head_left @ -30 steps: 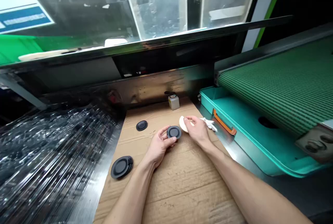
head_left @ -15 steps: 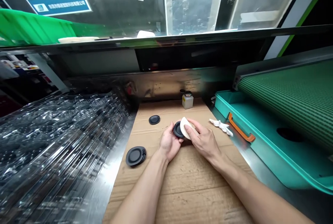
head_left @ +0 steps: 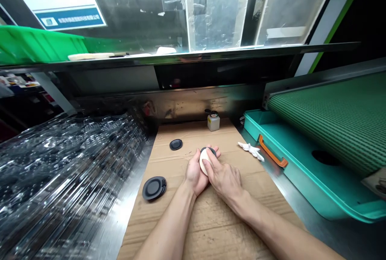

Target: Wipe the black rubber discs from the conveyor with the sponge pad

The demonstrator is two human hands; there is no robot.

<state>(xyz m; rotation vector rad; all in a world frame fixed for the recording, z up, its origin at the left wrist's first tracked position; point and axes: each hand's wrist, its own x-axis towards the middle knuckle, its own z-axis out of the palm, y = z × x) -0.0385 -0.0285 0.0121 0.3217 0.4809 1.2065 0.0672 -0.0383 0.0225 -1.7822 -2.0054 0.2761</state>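
Black disc (head_left: 208,149), rim showing, cupped in your left hand (head_left: 195,175); right hand (head_left: 223,177) presses white pad (head_left: 205,161) onto its face, over cardboard sheet (head_left: 193,228). Disc stack (head_left: 154,188) at 8 o'clock, teal tray (head_left: 304,179) at 3 o'clock.

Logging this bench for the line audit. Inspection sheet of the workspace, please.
surface: creased corrugated cardboard sheet over a steel bench
job's things: black round disc cupped in the left hand; white pad pressed onto it by the right hand; single black disc and small stack of black discs on the cardboard
clutter: crumpled white cloth; small bottle with dark top
grippers: none; two bare hands
cables: nothing seen
surroundings: stacked clear plastic sheets to the left; teal tray with orange handle and green ribbed belt to the right; green crate behind
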